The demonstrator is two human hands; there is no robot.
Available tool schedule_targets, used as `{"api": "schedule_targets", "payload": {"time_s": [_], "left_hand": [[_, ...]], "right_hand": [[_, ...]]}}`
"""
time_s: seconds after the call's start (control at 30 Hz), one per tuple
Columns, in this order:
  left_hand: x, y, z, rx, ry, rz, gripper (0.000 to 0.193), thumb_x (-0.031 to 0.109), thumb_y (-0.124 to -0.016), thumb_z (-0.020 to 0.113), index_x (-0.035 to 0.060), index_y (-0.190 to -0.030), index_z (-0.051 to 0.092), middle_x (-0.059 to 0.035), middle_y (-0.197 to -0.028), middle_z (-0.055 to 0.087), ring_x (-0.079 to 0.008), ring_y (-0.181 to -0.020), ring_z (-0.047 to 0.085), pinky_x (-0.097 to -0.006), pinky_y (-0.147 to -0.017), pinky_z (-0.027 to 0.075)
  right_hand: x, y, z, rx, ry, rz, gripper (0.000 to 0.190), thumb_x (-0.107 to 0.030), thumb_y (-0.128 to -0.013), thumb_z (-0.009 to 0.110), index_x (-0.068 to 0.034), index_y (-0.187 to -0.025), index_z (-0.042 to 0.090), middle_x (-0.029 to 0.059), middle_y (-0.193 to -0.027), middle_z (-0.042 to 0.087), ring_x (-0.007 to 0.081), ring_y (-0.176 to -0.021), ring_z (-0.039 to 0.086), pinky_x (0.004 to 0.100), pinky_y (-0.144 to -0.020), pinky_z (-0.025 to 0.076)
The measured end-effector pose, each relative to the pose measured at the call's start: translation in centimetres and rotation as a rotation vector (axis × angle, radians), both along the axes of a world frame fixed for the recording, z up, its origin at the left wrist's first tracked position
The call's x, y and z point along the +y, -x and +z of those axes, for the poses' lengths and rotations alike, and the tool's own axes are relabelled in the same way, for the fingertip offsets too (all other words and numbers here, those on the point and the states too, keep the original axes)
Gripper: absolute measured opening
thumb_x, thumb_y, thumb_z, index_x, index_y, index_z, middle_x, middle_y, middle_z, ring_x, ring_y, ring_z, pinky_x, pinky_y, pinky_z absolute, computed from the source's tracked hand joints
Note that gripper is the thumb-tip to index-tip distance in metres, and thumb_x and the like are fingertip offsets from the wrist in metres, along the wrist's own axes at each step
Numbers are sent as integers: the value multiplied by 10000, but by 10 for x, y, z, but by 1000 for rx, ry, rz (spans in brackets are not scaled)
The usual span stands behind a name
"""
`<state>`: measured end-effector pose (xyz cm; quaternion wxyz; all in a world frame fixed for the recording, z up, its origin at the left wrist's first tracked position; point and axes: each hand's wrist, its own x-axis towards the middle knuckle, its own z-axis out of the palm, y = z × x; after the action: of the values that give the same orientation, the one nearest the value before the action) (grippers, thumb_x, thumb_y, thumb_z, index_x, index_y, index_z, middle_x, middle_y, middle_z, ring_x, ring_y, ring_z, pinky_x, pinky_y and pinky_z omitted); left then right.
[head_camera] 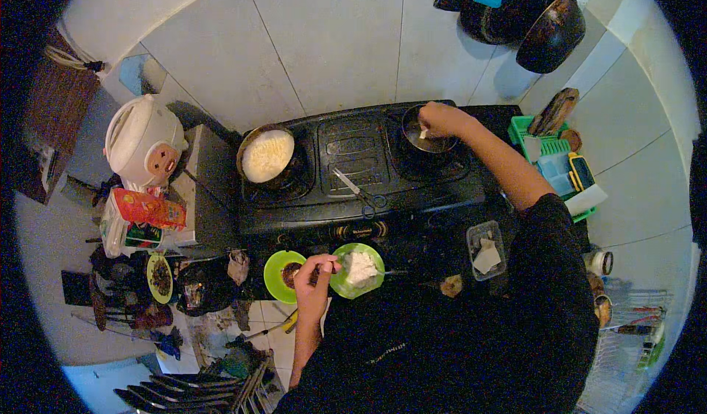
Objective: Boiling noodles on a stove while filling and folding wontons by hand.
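My right hand [442,121] reaches over a dark pan [414,129] on the stove's right burner, with its fingers closed on a small pale piece whose kind I cannot tell. My left hand [314,287] is raised between two green bowls, its fingertips pinched together around something small and dark. The left green bowl [270,276] holds a dark reddish-brown food, partly covered by that hand. White powder fills much of the right green bowl [376,254]. Scissors [359,193] lie on the stove's middle. A pan with pale, foamy contents [268,156] sits over the left burner.
The black gas stove [348,209] spans the middle. A rice cooker [144,140] and a red packet [149,208] stand left. To the right are a clear plastic container [474,254] with pale pieces and a green rack [522,129]. Pans [552,33] hang above right.
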<state>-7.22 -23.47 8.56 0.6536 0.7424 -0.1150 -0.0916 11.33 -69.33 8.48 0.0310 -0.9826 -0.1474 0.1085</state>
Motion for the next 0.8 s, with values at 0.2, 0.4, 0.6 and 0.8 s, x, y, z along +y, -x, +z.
{"api": "schedule_targets", "payload": {"time_s": [0.2,0.4,0.6,0.8], "left_hand": [[0,-1,-1,43,27,13,151,134,-958,579,14,-1004,658,-47,-860,667,-114,-816,612,-254,-773,470],[-1,-2,1,41,-4,6,157,142,-961,581,13,-1009,658,-51,-868,672,-115,-818,611,-251,-774,471],[0,-2,-2,54,30,3,159,146,-961,582,15,-1011,658,-51,-868,671,-117,-823,609,-255,-777,474],[1,-2,-2,68,10,12,155,140,-964,580,13,-1005,660,-50,-871,668,-114,-823,606,-252,-774,474]], "right_hand": [[3,-2,-9,-110,-201,31,207,-190,-668,762,-25,-761,677,181,-743,668,374,-721,651,438,-654,511],[4,-2,-2,-72,-186,-33,182,-170,-662,743,-32,-726,642,171,-727,653,382,-707,639,433,-641,507],[7,-1,-1,-82,-9,3,131,-120,-703,639,8,-725,659,219,-782,673,423,-754,659,515,-652,518],[6,0,-3,-124,-140,11,135,-120,-702,633,11,-726,656,229,-770,667,428,-741,655,509,-651,517]]}}
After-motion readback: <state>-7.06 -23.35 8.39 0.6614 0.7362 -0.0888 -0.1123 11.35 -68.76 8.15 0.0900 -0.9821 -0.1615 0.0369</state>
